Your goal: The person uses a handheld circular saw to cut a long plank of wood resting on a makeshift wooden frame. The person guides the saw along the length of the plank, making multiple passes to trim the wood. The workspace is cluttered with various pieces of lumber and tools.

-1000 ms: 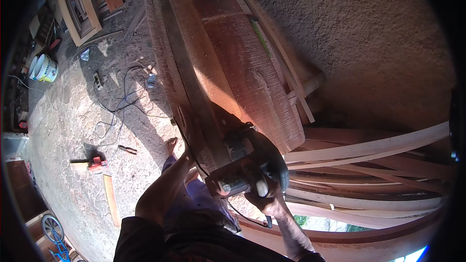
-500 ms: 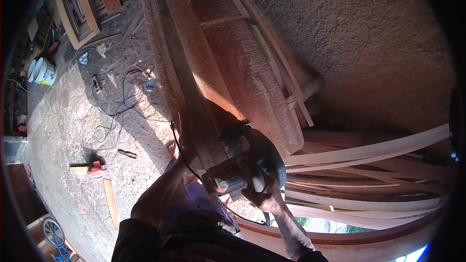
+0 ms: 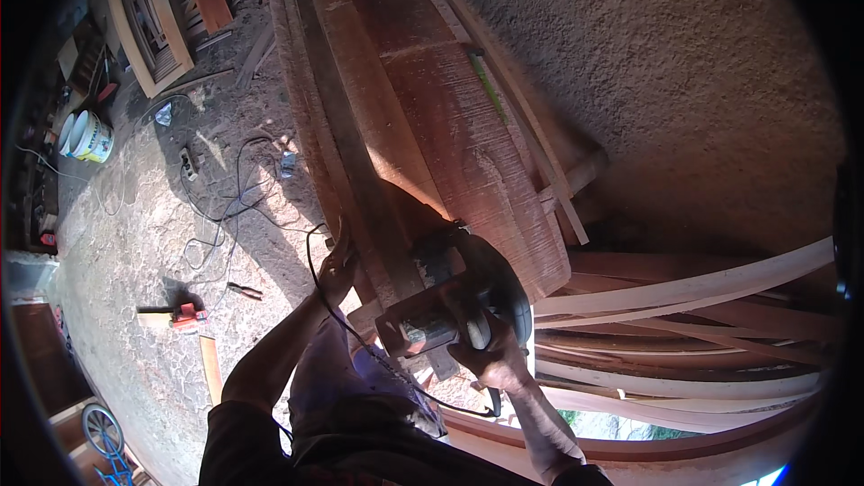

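Observation:
A dark circular saw (image 3: 423, 319) rests on the near end of the wood, its round guard on the right side. My right hand (image 3: 493, 360) is wrapped round its rear handle. Under it a long, dark wooden plank (image 3: 346, 153) runs away from me, beside a lighter brown board (image 3: 373, 112). My left hand (image 3: 336, 272) grips the left edge of the plank, left of the saw; some of its fingers are in shadow. From the saw a black power cord (image 3: 346, 328) loops past my left forearm. The blade is hidden.
A wide reddish board (image 3: 450, 126) lies to the right. Several curved wooden strips (image 3: 684, 288) are stacked at the right, below a rough wall (image 3: 666, 72). On the floor at left are pliers (image 3: 245, 292), a red tool (image 3: 187, 315), tangled cable (image 3: 236, 207) and white buckets (image 3: 90, 137).
My left hand has shifted left and away from the saw, along the plank's edge. The saw stays at nearly the same place in my right hand. The whole view has shifted slightly.

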`<state>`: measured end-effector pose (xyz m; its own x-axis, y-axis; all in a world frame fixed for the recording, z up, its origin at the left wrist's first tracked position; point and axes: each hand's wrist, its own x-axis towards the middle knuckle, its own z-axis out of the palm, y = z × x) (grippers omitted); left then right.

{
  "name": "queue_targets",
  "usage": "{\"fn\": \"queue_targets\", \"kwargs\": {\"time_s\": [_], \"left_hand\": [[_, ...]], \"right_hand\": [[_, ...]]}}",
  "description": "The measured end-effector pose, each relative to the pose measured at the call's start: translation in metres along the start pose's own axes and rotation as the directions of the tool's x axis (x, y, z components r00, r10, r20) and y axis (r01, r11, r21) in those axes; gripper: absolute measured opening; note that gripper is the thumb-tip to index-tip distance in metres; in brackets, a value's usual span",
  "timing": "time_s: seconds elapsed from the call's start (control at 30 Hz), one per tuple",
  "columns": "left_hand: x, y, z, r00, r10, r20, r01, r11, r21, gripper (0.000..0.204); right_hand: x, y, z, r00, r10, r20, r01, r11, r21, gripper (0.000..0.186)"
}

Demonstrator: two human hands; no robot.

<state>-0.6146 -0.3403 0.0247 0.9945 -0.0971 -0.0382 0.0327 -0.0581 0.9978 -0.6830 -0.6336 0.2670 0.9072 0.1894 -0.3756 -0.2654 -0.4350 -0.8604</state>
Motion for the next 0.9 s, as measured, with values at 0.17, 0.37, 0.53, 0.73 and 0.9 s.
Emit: {"fn": "queue_targets", "kwargs": {"time_s": [0.17,0.37,0.53,0.73,0.9], "left_hand": [[0.004,0.030,-0.006,0.979,-0.160,0.123,0.132,0.969,0.209,0.096],[0.004,0.019,-0.016,0.987,-0.045,0.153,0.002,0.964,0.267,0.108],[0.005,-0.003,-0.019,0.987,0.011,0.159,-0.053,0.964,0.260,0.111],[0.009,0.009,-0.018,0.972,-0.041,0.230,0.017,0.994,0.105,0.109],[0.006,0.009,-0.020,0.960,-0.127,0.249,0.087,0.982,0.167,0.113]], "right_hand": [[0.009,0.006,-0.001,0.999,-0.043,-0.005,0.044,0.999,0.019,0.054],[0.021,-0.003,0.002,0.999,-0.053,-0.004,0.053,0.998,0.034,0.052],[0.033,-0.007,0.006,0.999,-0.049,-0.018,0.050,0.997,0.066,0.043],[0.049,-0.014,0.008,0.997,-0.076,-0.023,0.078,0.992,0.103,0.035],[0.058,-0.019,0.008,0.998,-0.064,-0.025,0.065,0.996,0.061,0.035]]}}
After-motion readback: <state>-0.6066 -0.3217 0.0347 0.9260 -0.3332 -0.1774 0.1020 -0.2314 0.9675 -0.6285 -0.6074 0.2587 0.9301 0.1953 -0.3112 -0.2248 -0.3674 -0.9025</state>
